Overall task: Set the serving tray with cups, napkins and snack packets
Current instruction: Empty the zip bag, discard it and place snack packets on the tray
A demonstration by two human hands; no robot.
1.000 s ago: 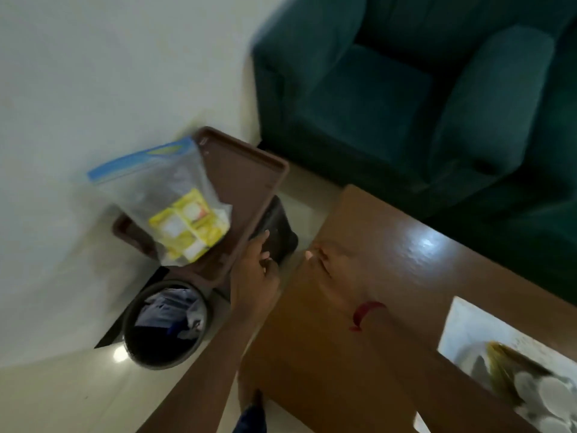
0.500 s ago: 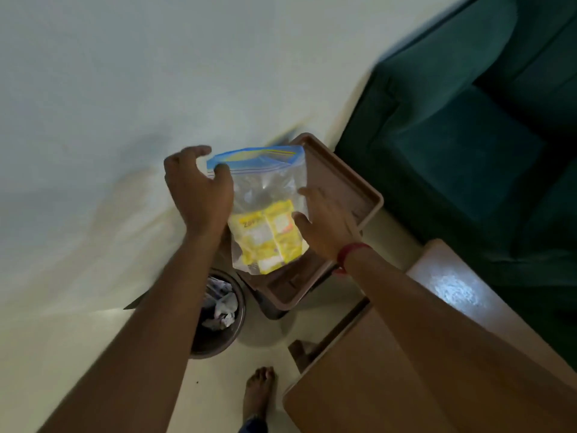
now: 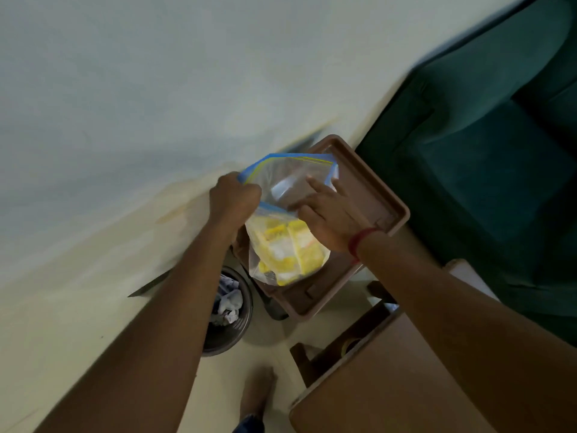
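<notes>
While the bag point(image 3: 288, 242) of yellow packets point(image 3: 290, 254) rests on the brown tray point(image 3: 379, 201), left hand point(image 3: 232, 200) clamps its rim and right hand point(image 3: 326, 214) reaches inside, fingers spread. Hold the mouth wide; withdraw packets singly, avoiding tearing the film.

The brown tray point(image 3: 379, 195) leans in the middle of the frame, hemmed in closely: the pale wall point(image 3: 156, 89) backs it across the upper left, and the green sofa point(image 3: 484, 157) stands just beside its right rim. A clear zip bag point(image 3: 287, 245) covers the tray's left half; its right strip lies bare. Below, a waste bin point(image 3: 232, 323) blocks the lower left approach, and the wooden table point(image 3: 390, 385) fills the lower right. A narrow floor gap runs between them.
</notes>
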